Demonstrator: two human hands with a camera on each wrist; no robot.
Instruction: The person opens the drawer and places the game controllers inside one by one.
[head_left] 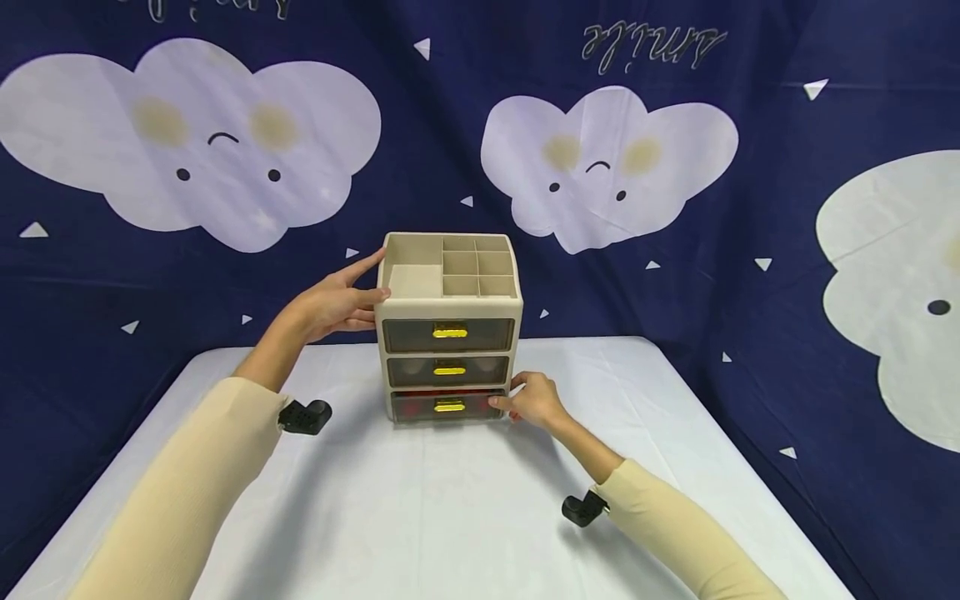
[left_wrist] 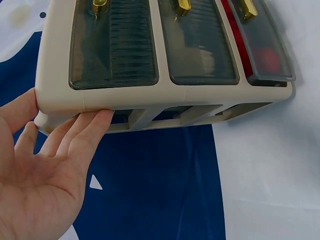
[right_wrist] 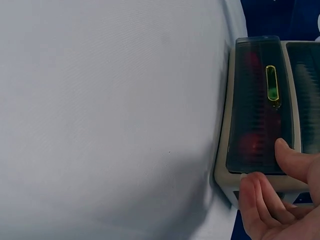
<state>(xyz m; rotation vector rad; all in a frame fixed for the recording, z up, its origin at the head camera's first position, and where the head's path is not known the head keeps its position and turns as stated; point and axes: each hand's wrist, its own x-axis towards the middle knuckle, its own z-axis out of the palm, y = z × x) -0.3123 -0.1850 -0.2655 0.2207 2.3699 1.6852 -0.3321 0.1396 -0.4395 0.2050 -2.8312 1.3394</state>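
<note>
A cream storage cabinet (head_left: 450, 309) with three smoky clear drawers and gold handles stands on the white table. At its upper left side is my left hand (head_left: 337, 304), fingers mostly straight and spread. The left wrist view shows those fingertips against the side panel's edge. Low on the right, my right hand (head_left: 536, 402) holds the corner of the bottom drawer (head_left: 412, 408), thumb on its front and fingers at its side. That drawer (left_wrist: 270, 55) stands slightly out from the frame, with red things showing inside.
An open top tray (head_left: 415, 282) with several small compartments (head_left: 460, 263) crowns the cabinet. Behind the white table (head_left: 450, 517) hangs a dark blue cloth (head_left: 435, 167) with cloud prints. Pale things show dimly through the middle drawer (head_left: 412, 372).
</note>
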